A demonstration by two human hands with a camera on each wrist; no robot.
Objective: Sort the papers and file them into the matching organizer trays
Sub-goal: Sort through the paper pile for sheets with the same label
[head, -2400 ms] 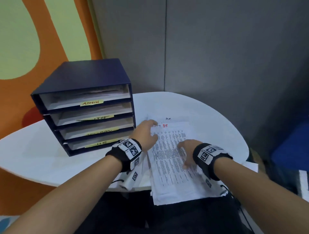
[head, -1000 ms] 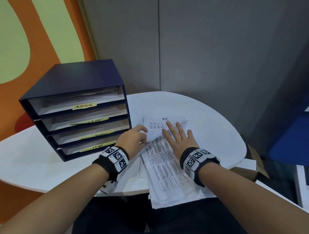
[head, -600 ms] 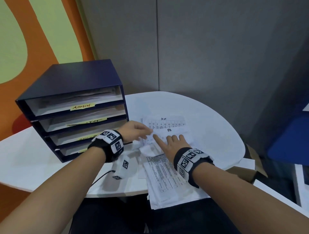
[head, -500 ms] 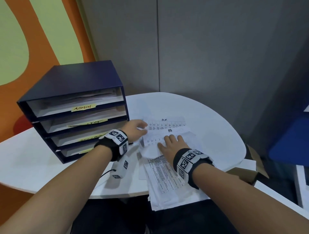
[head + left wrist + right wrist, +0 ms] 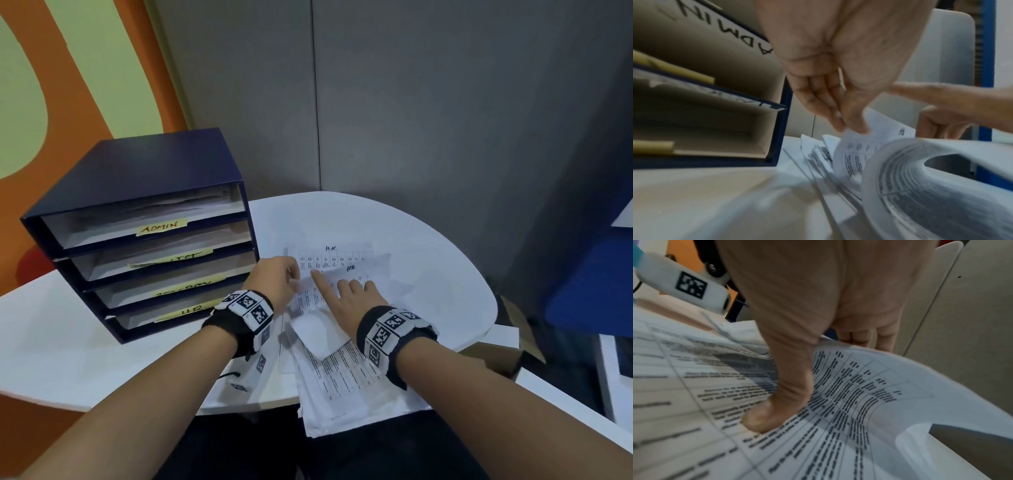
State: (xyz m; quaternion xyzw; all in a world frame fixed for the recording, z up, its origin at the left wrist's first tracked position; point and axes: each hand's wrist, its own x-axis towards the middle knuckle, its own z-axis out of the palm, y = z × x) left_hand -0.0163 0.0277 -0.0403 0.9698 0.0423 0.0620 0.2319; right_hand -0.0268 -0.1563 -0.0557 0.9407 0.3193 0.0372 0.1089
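Note:
A dark blue organizer (image 5: 137, 178) stands at the left of the white table (image 5: 428, 274), with four trays; labels ADMIN (image 5: 161, 226) and HR (image 5: 191, 310) are readable. A stack of printed papers (image 5: 342, 377) lies in front of me and overhangs the near edge. My left hand (image 5: 274, 281) pinches the far left edge of the top sheet (image 5: 317, 330), which curls back toward me. My right hand (image 5: 346, 296) rests on that curl, index finger straight. In the left wrist view the fingertips (image 5: 838, 125) nip the sheet (image 5: 890, 162). The thumb (image 5: 764, 420) presses the page beneath.
A sheet marked H.R. (image 5: 332, 255) shows at the far end of the stack. Grey partition walls close the back. A cardboard box (image 5: 503, 349) and a blue panel (image 5: 589, 274) stand past the table's right edge. The organizer trays hold papers.
The top sheet's far end has been lifted off the stack and curled back toward me. My left hand took its edge, and my right hand slid onto the curl.

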